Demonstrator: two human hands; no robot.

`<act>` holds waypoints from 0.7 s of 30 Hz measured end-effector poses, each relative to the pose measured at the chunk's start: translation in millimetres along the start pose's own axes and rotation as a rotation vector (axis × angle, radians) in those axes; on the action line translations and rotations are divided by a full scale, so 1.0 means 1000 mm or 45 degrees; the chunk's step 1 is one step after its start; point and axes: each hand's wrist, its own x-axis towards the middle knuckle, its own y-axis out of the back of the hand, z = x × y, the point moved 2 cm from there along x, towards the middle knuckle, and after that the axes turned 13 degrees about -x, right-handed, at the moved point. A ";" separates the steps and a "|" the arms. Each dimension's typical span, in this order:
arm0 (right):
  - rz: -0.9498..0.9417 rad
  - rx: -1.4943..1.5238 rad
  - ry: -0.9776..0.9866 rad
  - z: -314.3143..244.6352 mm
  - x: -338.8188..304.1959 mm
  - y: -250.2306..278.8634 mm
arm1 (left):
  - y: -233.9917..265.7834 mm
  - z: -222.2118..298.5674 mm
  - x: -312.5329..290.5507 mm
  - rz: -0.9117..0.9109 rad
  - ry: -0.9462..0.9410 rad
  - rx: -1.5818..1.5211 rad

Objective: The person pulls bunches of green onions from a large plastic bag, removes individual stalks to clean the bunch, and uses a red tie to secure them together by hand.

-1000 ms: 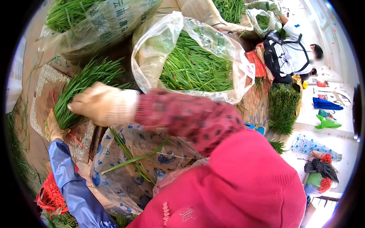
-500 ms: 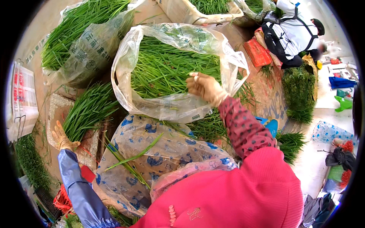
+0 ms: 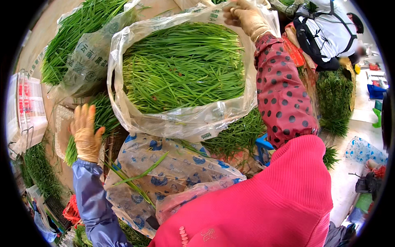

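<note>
A clear plastic bag [image 3: 181, 125] lies wide open in front of me, packed with long, flat green garlic chives [image 3: 185, 61]. My right hand [image 3: 249, 18], in a pale glove, is at the bag's far right rim. Its fingers are loosely bent and apart, and I see nothing held in them. On the left, my gloved left hand [image 3: 86, 133] is raised with its fingers spread. Behind it lies a loose bunch of chives [image 3: 105, 113], partly hidden by the hand. A plastic sheet with blue prints [image 3: 158, 164] covers my lap, with several loose leaves on it.
Another bag of chives [image 3: 88, 57] stands at the far left, above a white basket [image 3: 31, 111]. A person in white [image 3: 329, 33] bends at the far right, near stacked greens [image 3: 335, 101]. A blue stool [image 3: 263, 146] stands beside my right elbow.
My right hand has moved from above the chives to the bag's far right rim. The bag's far side is drawn back, showing more chives. My left hand has risen and moved right.
</note>
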 end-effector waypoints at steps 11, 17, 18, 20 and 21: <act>-0.280 -2.133 0.483 0.040 -0.040 -0.017 | -0.069 0.155 0.086 -0.501 -0.394 -0.144; -0.408 -2.006 0.314 0.059 -0.045 -0.013 | -0.098 0.165 0.087 -0.500 -0.494 -0.079; -0.386 -2.005 0.265 0.064 -0.044 -0.011 | -0.099 0.169 0.089 -0.506 -0.519 -0.067; -0.341 -2.002 0.163 0.077 -0.041 -0.008 | -0.102 0.180 0.096 -0.519 -0.536 -0.077; -0.329 -2.008 0.168 0.080 -0.042 -0.010 | -0.103 0.184 0.099 -0.526 -0.532 -0.090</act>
